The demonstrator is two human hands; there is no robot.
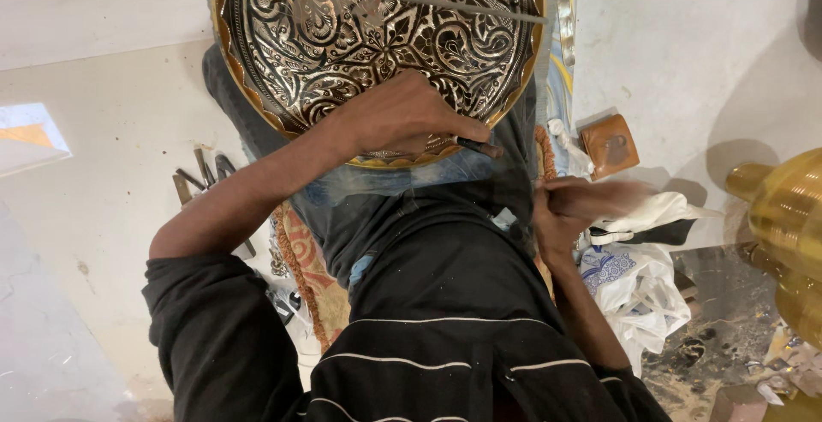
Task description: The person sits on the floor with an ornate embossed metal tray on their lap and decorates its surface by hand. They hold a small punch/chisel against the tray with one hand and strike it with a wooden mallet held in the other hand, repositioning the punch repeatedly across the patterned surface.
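Engraved brass tray (pixel 377 37), round and gold-rimmed, rests on the person's lap, leaning away. Left hand (pixel 411 118) lies on its lower edge, fingers (pixel 454 127) clenched round a thin dark chisel (pixel 478 145). Right hand (pixel 569 204) is blurred beside the knee; its grip cannot be told.

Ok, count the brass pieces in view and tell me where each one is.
2. The engraved round brass tray rests on the person's lap under the left hand; a plain brass vessel stands at the right edge, cut off by the frame. Others may be hidden.
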